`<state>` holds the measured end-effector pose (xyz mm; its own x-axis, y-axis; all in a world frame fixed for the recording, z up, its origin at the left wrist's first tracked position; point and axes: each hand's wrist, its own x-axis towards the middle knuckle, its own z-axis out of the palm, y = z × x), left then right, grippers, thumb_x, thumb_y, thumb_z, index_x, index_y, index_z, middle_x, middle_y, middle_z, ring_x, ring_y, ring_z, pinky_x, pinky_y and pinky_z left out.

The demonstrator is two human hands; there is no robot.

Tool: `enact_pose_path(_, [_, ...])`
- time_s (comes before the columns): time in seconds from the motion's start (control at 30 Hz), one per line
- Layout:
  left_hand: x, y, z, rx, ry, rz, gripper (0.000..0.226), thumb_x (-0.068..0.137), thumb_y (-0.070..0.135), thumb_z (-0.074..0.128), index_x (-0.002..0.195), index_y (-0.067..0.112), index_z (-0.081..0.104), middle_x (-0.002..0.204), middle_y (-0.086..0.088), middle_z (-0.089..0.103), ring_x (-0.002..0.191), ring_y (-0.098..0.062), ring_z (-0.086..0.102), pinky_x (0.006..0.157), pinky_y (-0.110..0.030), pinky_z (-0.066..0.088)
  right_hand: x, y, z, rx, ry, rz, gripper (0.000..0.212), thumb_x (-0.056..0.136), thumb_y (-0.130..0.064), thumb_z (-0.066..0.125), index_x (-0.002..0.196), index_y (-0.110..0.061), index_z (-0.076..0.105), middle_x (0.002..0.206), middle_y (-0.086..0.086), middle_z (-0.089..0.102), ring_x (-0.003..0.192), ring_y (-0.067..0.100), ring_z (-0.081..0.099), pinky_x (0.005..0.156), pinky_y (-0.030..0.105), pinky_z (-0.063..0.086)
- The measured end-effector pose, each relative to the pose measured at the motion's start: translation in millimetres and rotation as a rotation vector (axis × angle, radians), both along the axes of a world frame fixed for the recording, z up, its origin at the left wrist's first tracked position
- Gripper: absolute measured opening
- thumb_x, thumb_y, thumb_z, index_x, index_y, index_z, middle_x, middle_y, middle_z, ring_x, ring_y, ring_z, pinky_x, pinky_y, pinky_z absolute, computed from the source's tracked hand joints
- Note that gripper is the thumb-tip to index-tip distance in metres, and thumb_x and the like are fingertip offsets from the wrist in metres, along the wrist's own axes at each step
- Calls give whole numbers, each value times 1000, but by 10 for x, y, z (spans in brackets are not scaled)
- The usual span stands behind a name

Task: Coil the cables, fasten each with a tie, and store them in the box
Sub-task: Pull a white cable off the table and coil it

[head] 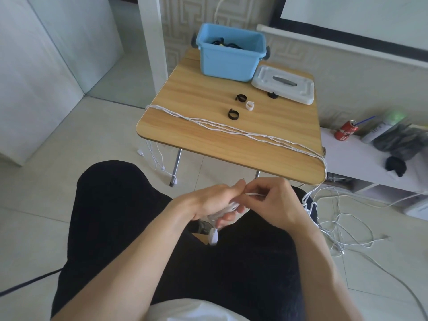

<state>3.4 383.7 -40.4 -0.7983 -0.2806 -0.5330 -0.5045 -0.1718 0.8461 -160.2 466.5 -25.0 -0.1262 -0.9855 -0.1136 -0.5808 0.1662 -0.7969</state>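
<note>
Now both hands (pixel 243 202) coiling white cable (pixel 231 206), lap

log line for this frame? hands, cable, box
left hand: grips white cable coil | right hand: pinches cable | blue box: open, lid beside | ties: on table

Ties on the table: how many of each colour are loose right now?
Black ties: 3, the last partly under the lid
White ties: 1
Total: 4
</note>
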Motion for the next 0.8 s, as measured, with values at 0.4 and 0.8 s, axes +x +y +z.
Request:
enact_pose_path(0.4, [180,-233,44,288,305,430,57,107,48,25,63,17,45,46,4,25,39,-13,21,42,-25,28,-779,36,-414,29,43,-377,19,81,-36,83,73,-22,74,64,-3,67,55,8,51,54,21,42])
enact_pose_path(0.8, [361,-410,88,338,465,794,57,107,49,24,65,16,45,45,4,24,39,-13,21,43,-27,28,-1536,411,-825,249,273,-556,17,92,-30,71,81,-17,72,79,4,70,83,30,63,71,33,39])
